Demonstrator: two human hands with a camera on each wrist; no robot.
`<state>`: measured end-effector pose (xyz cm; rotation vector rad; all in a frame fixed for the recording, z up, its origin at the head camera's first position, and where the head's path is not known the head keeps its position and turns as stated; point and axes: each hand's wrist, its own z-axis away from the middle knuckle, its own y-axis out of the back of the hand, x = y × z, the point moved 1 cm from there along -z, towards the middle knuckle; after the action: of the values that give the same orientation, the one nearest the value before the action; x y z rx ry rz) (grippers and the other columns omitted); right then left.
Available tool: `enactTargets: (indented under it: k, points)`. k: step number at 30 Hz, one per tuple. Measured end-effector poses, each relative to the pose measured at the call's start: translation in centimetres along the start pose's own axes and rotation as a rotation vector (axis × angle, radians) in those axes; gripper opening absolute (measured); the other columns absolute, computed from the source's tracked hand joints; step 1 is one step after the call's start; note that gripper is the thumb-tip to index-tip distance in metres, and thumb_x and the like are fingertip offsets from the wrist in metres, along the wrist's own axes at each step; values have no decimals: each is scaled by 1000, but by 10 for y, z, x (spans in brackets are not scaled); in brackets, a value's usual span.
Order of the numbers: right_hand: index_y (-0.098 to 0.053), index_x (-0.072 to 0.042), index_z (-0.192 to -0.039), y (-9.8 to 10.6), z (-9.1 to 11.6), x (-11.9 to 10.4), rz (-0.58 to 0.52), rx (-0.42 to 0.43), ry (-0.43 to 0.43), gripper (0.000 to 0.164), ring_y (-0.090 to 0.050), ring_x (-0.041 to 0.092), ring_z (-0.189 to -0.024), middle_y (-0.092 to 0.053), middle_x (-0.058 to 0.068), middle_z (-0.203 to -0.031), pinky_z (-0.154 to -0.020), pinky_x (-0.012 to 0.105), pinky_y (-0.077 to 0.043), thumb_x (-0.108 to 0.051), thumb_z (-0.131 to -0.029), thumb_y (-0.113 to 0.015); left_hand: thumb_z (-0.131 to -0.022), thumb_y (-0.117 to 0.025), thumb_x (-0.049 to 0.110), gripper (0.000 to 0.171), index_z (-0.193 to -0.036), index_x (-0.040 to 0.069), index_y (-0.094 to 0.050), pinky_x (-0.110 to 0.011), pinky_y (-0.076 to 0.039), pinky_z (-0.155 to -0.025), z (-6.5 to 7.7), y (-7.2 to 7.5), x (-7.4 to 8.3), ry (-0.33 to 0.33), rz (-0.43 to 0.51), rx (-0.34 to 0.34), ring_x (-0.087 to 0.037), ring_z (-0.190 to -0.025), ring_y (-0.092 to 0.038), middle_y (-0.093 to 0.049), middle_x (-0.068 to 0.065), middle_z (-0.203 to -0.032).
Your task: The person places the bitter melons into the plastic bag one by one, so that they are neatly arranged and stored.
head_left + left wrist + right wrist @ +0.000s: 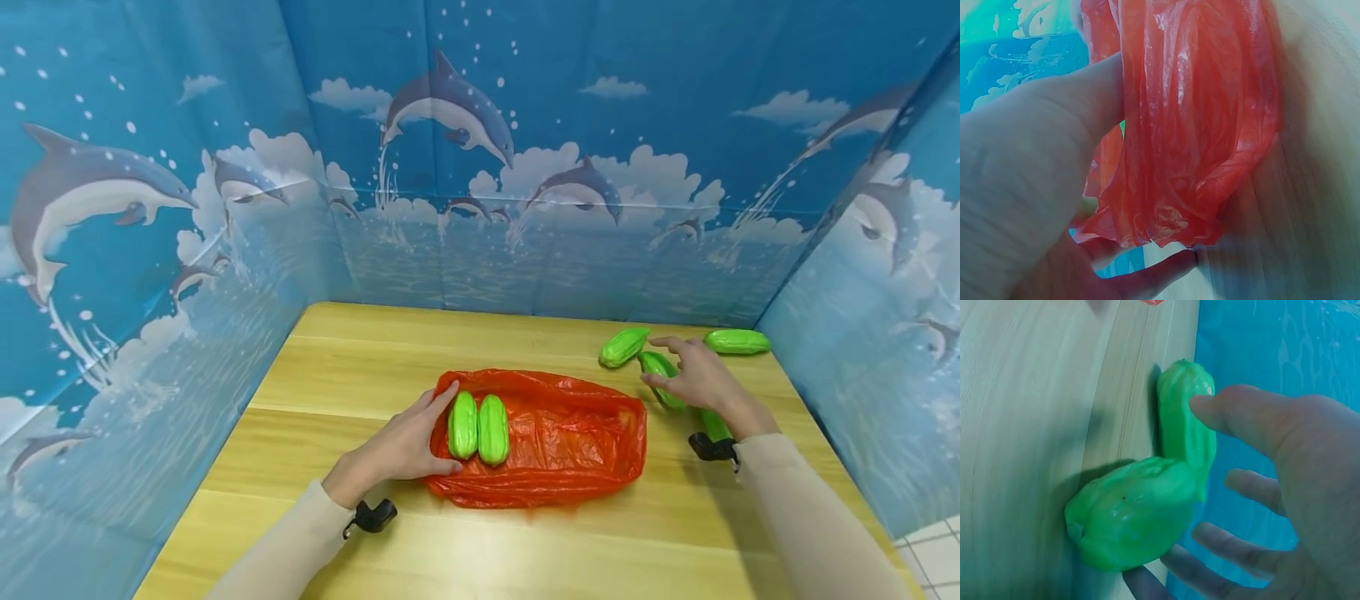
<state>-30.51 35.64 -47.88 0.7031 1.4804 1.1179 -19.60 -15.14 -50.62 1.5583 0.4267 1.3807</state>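
Note:
A red plastic bag lies with its mouth spread wide on the table. Two green ridged vegetables rest side by side at its left end. My left hand holds the bag's left rim; in the left wrist view the thumb passes behind the red film. To the right, my right hand hovers with spread fingers over a green ridged vegetable. In the right wrist view that vegetable lies between thumb and fingers, not gripped, and another vegetable sits just beyond it.
More green vegetables lie around the right hand: one to its left, one at the back right, and one partly hidden under the wrist. A dolphin-print curtain encloses the back and sides of the wooden table.

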Motion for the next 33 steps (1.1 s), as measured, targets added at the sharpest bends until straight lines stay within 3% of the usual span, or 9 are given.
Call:
enactTargets:
  k: [8,22,33]
  points:
    - [-47,7,-172,-5,0,9,43,-35,-6,86,-57,66,-137,-59,50,-153,-100,78,-56,-42,-110,-83,-92,-100,47,127,-189,24,-22,-72,-50,-131,-1,1,-1,-4,-15,-7,-55,-169,-46,-27,-30,-191]
    - [-52,12,-166,-11,-2,11,36,-5,-5,72,-60,67,-130,-59,50,-147,-99,77,-58,-27,-111,-78,-94,-99,47,125,-189,24,-22,-71,-49,-132,-2,1,-1,-11,-6,-16,-57,-166,-49,-26,-32,-190]
    - [-52,14,-165,-13,1,10,21,14,-26,72,-61,67,-128,-59,51,-146,-98,76,-58,-24,-110,-79,-95,-97,50,125,-190,27,-19,-72,-49,-132,1,-1,-2,-24,-11,-24,-59,-167,-48,-24,-34,-190]
